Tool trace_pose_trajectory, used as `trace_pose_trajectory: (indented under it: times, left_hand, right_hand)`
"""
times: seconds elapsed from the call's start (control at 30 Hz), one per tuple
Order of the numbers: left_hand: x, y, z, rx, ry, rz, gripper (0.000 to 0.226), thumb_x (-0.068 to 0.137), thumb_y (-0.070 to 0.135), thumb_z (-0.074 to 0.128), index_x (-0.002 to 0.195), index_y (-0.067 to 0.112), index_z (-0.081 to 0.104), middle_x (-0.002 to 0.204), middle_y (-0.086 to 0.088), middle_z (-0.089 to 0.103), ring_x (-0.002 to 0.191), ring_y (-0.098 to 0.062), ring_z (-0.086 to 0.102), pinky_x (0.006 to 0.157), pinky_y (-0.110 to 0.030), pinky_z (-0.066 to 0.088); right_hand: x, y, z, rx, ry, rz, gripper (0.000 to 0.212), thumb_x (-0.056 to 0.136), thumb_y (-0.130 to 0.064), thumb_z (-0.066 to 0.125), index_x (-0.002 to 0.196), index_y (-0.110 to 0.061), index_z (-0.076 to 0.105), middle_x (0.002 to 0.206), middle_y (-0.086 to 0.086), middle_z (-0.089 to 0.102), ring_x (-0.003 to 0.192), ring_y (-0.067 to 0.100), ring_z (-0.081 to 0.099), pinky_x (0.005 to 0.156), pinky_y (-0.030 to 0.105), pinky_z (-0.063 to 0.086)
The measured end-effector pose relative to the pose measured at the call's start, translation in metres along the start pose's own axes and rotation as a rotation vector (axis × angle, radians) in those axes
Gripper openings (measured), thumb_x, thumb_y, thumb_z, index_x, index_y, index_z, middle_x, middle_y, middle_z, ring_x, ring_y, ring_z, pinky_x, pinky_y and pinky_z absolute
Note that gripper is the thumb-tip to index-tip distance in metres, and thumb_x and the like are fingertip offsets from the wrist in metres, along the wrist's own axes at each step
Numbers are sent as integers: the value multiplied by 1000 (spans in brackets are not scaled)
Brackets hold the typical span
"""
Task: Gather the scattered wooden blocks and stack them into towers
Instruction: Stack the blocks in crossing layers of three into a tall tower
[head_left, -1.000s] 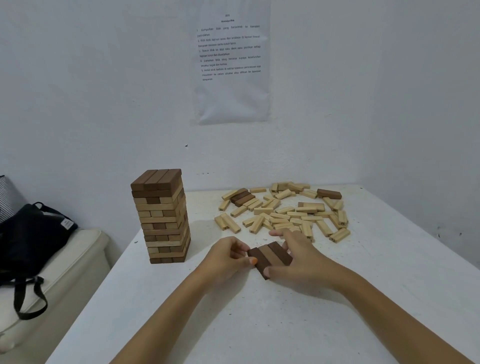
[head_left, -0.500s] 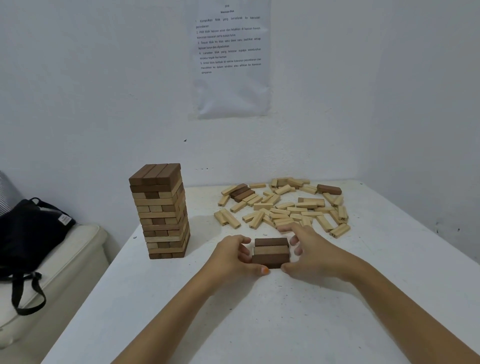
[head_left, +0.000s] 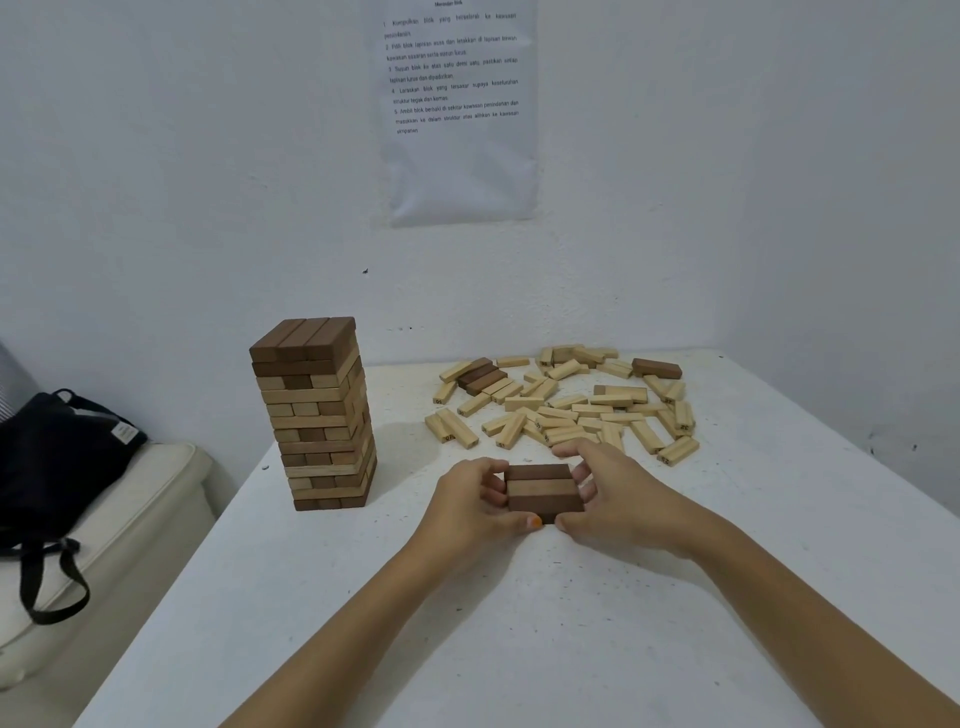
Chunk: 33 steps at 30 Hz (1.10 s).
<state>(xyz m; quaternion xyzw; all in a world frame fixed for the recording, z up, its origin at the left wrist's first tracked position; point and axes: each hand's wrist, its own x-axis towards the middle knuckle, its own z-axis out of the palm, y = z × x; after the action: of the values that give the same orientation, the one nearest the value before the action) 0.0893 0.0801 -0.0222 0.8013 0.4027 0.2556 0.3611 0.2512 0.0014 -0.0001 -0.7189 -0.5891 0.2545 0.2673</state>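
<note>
Turned square since a second ago, the three-block layer (head_left: 540, 488) sits midway between the table's (head_left: 519, 623) side edges, seemingly flat; left hand (head_left: 467, 499) and right hand (head_left: 618, 499) pinch its ends. Likely light, stiff, smooth: squeeze the ends.

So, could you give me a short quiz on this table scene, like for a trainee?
1. True or false: the tall tower has a dark top layer.
2. The three-block layer held between the left hand and right hand is: A) a lighter block between two dark ones; B) all pale; C) all dark.
3. Fill in: the loose blocks lie to the tower's ____ (the person's left or right).
Key: 1 true; 2 A; 3 right.
</note>
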Motion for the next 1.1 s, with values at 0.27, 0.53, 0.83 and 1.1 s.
trace_pose_trajectory:
  times: [0.27, 0.53, 0.83, 1.1]
  left_hand:
    - [-1, 1, 1, 20, 11, 7, 77, 71, 27, 83, 137, 14, 45, 122, -1, 53, 104, -9, 54, 77, -11, 43]
    - [-1, 1, 1, 6, 5, 15, 72, 72, 24, 82, 135, 14, 48, 120, -1, 55, 102, -8, 55, 77, -11, 44]
    - [0, 0, 1, 11, -13, 19, 71, 72, 24, 82, 134, 14, 48, 122, -2, 55, 105, -10, 56, 85, -19, 47]
    - [1, 1, -11, 145, -70, 157, 65, 79, 42, 73, 133, 28, 40, 131, 6, 40, 122, -7, 39, 97, -24, 40]
  right_hand:
    - [2, 0, 2, -22, 34, 6, 72, 84, -18, 71, 144, -24, 31, 121, 1, 40, 84, 5, 50, 66, 9, 42]
    - [4, 3, 6, -50, 50, 2, 74, 82, -20, 72, 144, -24, 31, 132, 4, 36, 104, 11, 44, 85, 20, 43]
    - [6, 4, 8, -57, 49, -2, 73, 83, -20, 72, 144, -23, 32, 131, 4, 36, 104, 12, 44, 84, 19, 42]
    - [8, 16, -11, -25, -5, -128, 54, 84, -35, 72, 130, -31, 43, 129, -4, 40, 110, 6, 40, 88, 22, 37]
